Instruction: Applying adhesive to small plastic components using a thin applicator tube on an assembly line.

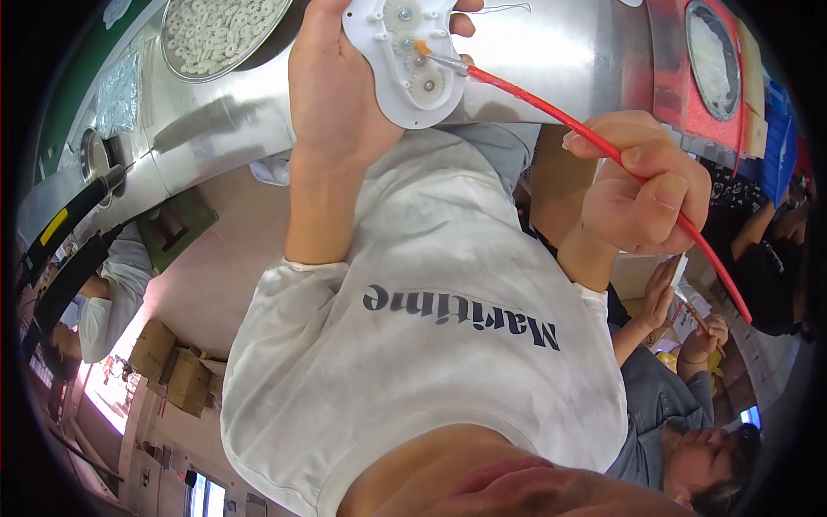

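Seemingly brushing gears (428,84) in white housing (398,86) my left hand (338,96) grips; right hand (650,185), clasping red brush (551,112), needs steadiness next.

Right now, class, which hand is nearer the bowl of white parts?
Left. The left hand, holding the white housing, is just right of the bowl; the right hand, with the red brush, is farther right.

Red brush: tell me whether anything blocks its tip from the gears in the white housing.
Nothing visible does: the right hand holds the red brush with its orange tip over the gears, and the white housing in the left hand is uncovered.
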A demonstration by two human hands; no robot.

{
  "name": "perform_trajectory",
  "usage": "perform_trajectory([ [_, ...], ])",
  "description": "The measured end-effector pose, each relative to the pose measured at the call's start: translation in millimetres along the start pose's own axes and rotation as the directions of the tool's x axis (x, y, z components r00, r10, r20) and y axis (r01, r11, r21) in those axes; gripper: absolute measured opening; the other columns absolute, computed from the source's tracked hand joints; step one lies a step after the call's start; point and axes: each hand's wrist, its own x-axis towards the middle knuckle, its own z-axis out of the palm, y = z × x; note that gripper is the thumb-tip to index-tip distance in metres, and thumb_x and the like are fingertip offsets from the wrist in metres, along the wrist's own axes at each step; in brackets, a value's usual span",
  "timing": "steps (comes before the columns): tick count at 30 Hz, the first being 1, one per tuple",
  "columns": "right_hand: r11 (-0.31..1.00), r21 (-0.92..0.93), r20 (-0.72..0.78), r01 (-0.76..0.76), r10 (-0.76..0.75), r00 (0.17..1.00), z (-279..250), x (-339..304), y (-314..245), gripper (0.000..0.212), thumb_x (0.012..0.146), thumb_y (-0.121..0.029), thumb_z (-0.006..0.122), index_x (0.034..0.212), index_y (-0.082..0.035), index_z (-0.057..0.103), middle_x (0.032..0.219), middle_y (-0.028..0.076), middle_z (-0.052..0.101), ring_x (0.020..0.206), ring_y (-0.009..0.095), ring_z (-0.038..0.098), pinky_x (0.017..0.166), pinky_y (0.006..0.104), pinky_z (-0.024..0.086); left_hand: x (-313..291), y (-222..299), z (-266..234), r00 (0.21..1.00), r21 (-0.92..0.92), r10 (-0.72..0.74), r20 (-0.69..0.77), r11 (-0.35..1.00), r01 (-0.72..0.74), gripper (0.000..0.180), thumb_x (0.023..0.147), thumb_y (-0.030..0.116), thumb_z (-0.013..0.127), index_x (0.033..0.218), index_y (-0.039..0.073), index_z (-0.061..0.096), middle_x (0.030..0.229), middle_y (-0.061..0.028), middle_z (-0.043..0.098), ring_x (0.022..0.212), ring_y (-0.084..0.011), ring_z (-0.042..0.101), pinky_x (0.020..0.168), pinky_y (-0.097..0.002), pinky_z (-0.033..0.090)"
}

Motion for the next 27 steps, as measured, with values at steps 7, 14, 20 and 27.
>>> perform_trajectory([
  [7, 0.986, -0.022, 0.061, -0.167, 0.168, 0.984, -5, 7, -11, 0.025, 0.092, -0.008, 0.041, 0.08, 0.01, 0.053, 0.063, 0.018, 0.058, 0.048, 0.023, 0.059, 0.044, 0.0295, 0.049, -7, 5, 6, 1.0, 0.016, -0.012, 0.011, 1.0, 0.012, 0.056, 0.097, 0.04, 0.025, 0.129, -0.003, 0.045, 0.106, -0.0181, 0.06, 0.089, -0.0243, 0.061, 0.074, -0.0394, 0.053],
  [14, 0.987, 0.016, 0.061, -0.158, 0.157, 0.986, 3, -1, -3, 0.025, 0.093, -0.01, 0.031, 0.085, 0.008, 0.047, 0.061, 0.026, 0.057, 0.046, 0.028, 0.055, 0.043, 0.0348, 0.049, -7, 2, 8, 1.0, 0.013, -0.009, -0.029, 1.0, 0.01, 0.056, 0.097, 0.039, 0.025, 0.129, -0.003, 0.045, 0.105, -0.0183, 0.061, 0.089, -0.0239, 0.061, 0.074, -0.039, 0.053],
  [20, 0.989, -0.03, 0.044, -0.144, 0.145, 0.988, 1, 1, -5, 0.024, 0.093, -0.009, 0.033, 0.085, 0.007, 0.048, 0.06, 0.026, 0.057, 0.046, 0.028, 0.055, 0.042, 0.0342, 0.047, -6, 5, 10, 1.0, -0.037, 0.0, -0.007, 0.999, 0.0, 0.056, 0.097, 0.039, 0.024, 0.129, -0.003, 0.045, 0.106, -0.0193, 0.061, 0.088, -0.0249, 0.062, 0.074, -0.0393, 0.053],
  [27, 0.959, -0.01, 0.032, -0.283, 0.283, 0.959, -10, 7, -17, 0.021, 0.091, -0.009, 0.035, 0.082, 0.006, 0.047, 0.059, 0.024, 0.056, 0.047, 0.028, 0.054, 0.044, 0.0357, 0.048, -1, 6, -4, 1.0, 0.318, 0.016, 0.016, 0.948, -0.02, 0.058, 0.097, 0.041, 0.024, 0.134, -0.001, 0.04, 0.118, -0.0232, 0.055, 0.095, -0.0244, 0.057, 0.078, -0.0398, 0.049],
])
